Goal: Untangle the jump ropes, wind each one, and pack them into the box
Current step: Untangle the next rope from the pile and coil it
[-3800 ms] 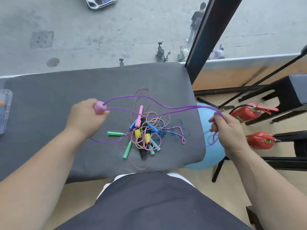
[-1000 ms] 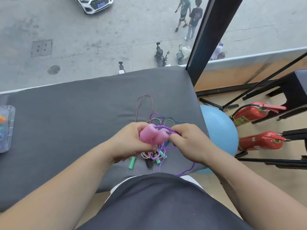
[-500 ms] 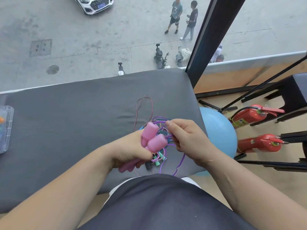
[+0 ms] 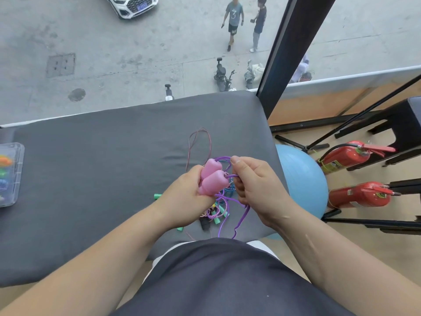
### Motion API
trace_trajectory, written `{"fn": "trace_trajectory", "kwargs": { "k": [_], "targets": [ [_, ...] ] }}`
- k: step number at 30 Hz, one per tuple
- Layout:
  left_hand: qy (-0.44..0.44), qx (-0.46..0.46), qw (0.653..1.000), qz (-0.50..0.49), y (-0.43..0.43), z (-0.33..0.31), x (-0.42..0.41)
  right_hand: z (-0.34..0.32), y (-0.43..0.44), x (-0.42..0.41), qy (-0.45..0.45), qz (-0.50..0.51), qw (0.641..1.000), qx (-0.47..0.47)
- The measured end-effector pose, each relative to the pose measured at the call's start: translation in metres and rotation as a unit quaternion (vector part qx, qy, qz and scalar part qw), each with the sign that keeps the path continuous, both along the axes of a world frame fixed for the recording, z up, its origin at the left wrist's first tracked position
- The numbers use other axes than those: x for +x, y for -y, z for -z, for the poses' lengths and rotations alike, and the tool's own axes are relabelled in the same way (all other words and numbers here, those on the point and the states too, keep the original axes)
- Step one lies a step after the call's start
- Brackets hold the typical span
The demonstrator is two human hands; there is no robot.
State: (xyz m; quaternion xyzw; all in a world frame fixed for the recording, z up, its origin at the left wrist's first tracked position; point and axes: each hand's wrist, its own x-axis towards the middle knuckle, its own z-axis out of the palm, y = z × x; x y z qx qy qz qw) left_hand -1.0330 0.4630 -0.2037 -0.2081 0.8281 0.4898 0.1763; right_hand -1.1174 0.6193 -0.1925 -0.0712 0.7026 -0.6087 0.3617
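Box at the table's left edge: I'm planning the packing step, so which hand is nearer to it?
Left. The left hand, gripping the pink handles, is well right of the box; the right hand, pinching the rope, is farther right.

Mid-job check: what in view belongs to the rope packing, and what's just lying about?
Job: pink handles, gripped by the left hand; purple rope, pinched by the right hand; tangled rope pile; clear box at the left edge.
Lying about: blue ball; red fire extinguishers; black stool.
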Motion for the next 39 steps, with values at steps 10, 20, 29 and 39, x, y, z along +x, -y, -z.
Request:
{"fn": "trace_trajectory", "kwargs": {
  "k": [10,20,29,39],
  "targets": [
    [0.028,-0.122,0.973,0.194,-0.010,-0.005,0.008,-0.001,-0.032,0.006,-0.148,-0.234,0.958,0.077],
    [-0.008,-0.107,0.980,0.165,-0.038,-0.005,0.026,0.008,-0.031,0.035,-0.196,-0.070,0.976,0.058],
    [-0.044,-0.261,0.956,0.123,-0.014,0.006,0.054,0.008,0.009,0.052,-0.172,-0.110,0.976,0.079],
    [-0.074,0.281,0.869,-0.401,0.054,-0.005,0.133,0.006,0.085,0.110,-0.341,-0.245,0.895,0.148]
  ]
}}
